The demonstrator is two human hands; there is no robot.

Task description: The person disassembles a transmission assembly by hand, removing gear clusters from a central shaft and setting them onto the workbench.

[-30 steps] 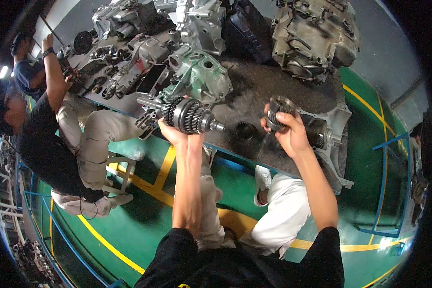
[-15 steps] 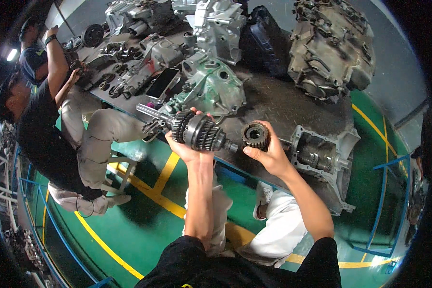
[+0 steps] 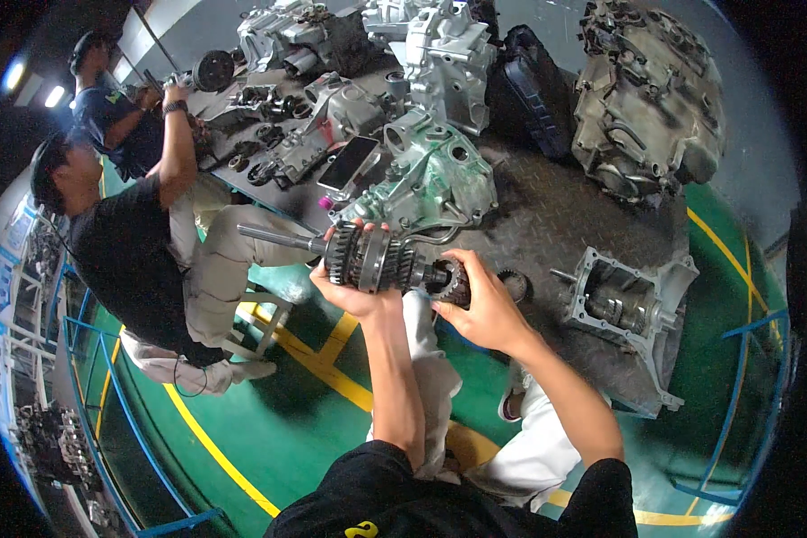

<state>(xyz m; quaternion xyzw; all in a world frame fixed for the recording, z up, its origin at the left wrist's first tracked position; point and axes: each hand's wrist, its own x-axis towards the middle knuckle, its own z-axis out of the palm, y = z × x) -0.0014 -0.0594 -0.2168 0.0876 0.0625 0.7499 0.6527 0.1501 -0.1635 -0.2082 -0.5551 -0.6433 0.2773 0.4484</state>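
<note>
Nearby, open housing [image 3: 580, 284], contents unclear, hands [image 3: 357, 298] [image 3: 486, 309] holding geared shaft [image 3: 372, 258], gear [image 3: 458, 283]

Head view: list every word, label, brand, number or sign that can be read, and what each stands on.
Nothing can be quoted with certainty.
Yellow mark on the wearer's black shirt: unclear at the lower edge.
Yellowish emblem on the far co-worker's dark shirt: too small.
Blue-and-white panels, far left: too small and blurred.
Geared shaft and toothed ring: no readable lettering.
Phone: dark screen, nothing readable.
</note>
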